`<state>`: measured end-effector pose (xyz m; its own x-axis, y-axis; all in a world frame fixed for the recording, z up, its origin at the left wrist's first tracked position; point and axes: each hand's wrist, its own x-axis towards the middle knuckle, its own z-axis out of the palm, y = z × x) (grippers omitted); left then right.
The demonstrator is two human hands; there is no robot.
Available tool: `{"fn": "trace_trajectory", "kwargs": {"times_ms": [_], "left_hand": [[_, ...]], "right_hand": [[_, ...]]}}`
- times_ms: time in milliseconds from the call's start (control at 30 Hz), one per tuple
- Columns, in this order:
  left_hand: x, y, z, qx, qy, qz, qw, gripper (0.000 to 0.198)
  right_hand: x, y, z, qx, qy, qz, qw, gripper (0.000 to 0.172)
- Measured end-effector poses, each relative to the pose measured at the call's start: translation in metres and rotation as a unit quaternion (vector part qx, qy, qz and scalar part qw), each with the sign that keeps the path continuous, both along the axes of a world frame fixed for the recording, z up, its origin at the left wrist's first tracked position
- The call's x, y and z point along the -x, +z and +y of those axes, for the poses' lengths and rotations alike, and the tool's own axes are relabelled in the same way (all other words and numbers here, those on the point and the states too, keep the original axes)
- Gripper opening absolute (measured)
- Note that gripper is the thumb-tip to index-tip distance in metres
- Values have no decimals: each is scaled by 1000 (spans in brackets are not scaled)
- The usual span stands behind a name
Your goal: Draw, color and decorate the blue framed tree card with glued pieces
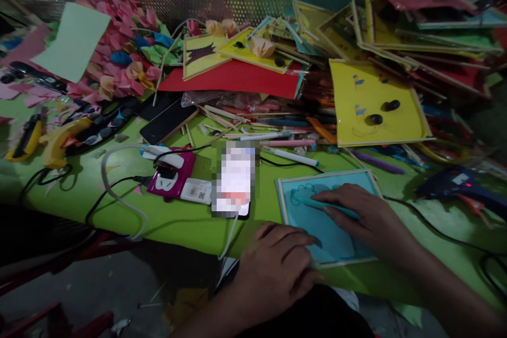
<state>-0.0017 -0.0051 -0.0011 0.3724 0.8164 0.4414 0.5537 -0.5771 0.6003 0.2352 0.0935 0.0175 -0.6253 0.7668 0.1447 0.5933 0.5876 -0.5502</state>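
Note:
A blue card with a thin wooden frame (295, 222) lies on the green tabletop in front of me. Between the fingers of my right hand (362, 216) is a teal marker (336, 207), its tip at a wavy cloud-like outline on the card's upper left. My left hand (279, 261) is closed at the card's lower left corner, fingertips on its surface and thumb by the lower edge. The palm side of this hand is hidden. Left of the card lies a lit phone (236, 177) with a white cable plugged in.
A purple power strip (186, 182) with chargers sits left of the phone. On the right rests a dark blue glue gun (463, 187) with a trailing cord. Behind are a yellow framed card (374, 103), several stacked frames, pens, sticks, and pink folded paper (119, 26). A yellow-handled tool (65, 140) lies left.

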Motion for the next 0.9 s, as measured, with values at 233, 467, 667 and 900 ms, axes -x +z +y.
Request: {"fn": "trace_trajectory", "kwargs": {"times_ms": [233, 467, 667, 900], "left_hand": [[0, 2, 0, -3, 7, -6, 1000, 25], [-1, 0, 1, -13, 9, -14, 1000, 25], [0, -1, 1, -9, 4, -15, 1000, 26], [0, 0, 0, 0, 4, 3, 1000, 23]], "right_hand": [[0, 1, 0, 2, -1, 3, 1000, 21], [3, 3, 0, 5, -14, 0, 1000, 24], [1, 0, 0, -2, -32, -1, 999, 24], [-2, -2, -1, -4, -35, 1, 999, 23]]}}
